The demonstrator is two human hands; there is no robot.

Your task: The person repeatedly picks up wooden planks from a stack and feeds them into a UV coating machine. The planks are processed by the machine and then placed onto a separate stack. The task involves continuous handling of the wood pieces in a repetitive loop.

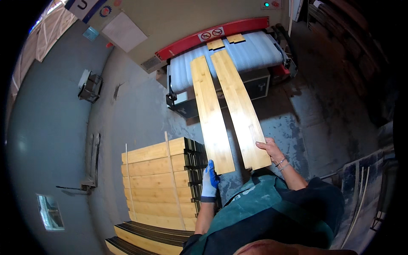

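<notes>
Nearest to my viewpoint is the green apron point(255, 197), which carries a small pale marking at its upper edge; I cannot resolve it. The left hand point(210, 179), in a white and blue glove, grasps the left board point(209, 112) at the left edge of its near end. The bare right hand point(270, 148) grasps the right board point(239, 108) at the right edge, near its near end, with the thumb on the upper face; its other fingers are largely hidden beneath. Both boards are of light wood and extend forward from the hands, side by side, with a narrow gap between them. To the left of the left hand I observe a stack of boards point(153, 180) with dark edges, two thin wooden strips point(173, 180) set against its face. The far ends of the held boards lie over the white conveyor belt point(182, 72). Farther along the belt, two board ends point(216, 44) protrude from beneath the red guard point(178, 50). A white warning label point(211, 34) on the guard bears two round red prohibition symbols. Beyond it, the machine housing point(178, 21) carries a blank-looking white sheet point(124, 32), a sign point(87, 7) with a dark letter and a blue gear emblem, and a lit green indicator point(267, 4).
</notes>
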